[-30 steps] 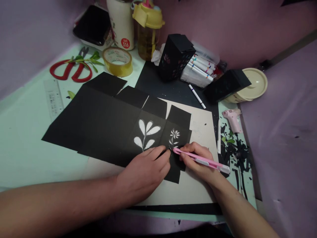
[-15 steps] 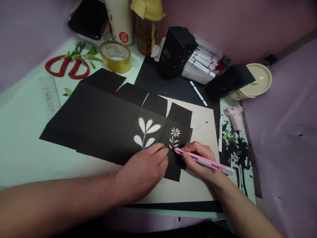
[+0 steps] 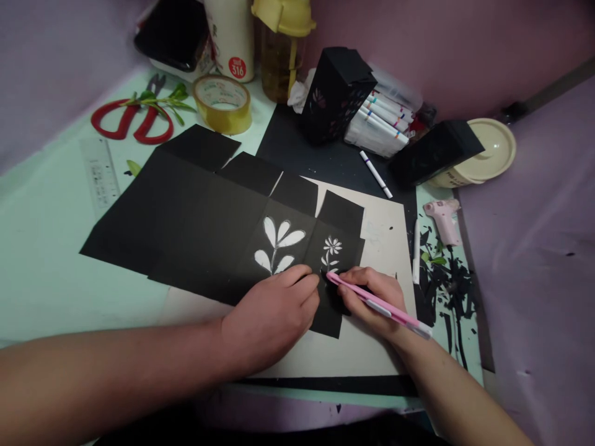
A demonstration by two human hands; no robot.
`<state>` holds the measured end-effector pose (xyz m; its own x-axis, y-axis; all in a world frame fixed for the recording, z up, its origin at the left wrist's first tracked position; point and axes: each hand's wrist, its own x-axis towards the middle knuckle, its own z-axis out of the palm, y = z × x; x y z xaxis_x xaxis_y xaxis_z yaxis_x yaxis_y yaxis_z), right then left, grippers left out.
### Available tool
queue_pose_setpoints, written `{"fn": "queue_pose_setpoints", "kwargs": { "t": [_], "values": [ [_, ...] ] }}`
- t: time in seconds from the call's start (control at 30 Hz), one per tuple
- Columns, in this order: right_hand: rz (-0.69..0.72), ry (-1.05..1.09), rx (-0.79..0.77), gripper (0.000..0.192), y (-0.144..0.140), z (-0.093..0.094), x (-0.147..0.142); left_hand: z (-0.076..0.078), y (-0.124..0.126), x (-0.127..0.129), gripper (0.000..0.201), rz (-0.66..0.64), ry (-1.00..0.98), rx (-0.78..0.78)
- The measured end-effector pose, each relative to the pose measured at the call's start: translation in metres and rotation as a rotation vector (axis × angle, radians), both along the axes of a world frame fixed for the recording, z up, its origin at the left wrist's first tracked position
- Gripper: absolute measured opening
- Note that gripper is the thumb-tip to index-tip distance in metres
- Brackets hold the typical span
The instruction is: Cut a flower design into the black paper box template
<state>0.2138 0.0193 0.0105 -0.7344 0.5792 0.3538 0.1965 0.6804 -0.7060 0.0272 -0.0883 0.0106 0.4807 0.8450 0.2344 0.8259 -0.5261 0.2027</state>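
The left hand lies flat with fingers together, pressing down the black card sheet, apparently to keep it from sliding under the blade. At its 3 o'clock the right hand pinches a pink craft knife like a pen, its tip on the card just below the small cut-out flower. A larger cut-out leaf sprig sits at 12 o'clock from the left hand. The card rests on a pale cutting board, which seems to spare the bench. Black offcuts and a pink glue gun lie at 2 o'clock from the right hand. Farther out, at 11 o'clock from the left hand, sit a tape roll and red scissors; at 1 o'clock stands a finished black lantern box beside markers.
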Motion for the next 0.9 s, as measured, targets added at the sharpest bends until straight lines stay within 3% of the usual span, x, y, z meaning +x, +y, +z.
{"fn": "queue_pose_setpoints", "kwargs": {
  "t": [0.67,0.9],
  "values": [
    [-0.087,-0.067,0.152,0.014,-0.018,-0.004,-0.003,0.0,-0.001,0.0,0.018,0.011,-0.036,-0.066],
    [-0.12,-0.028,0.121,0.014,-0.018,-0.007,-0.004,0.0,-0.001,0.0,0.02,0.037,-0.068,-0.06]
  ]
}}
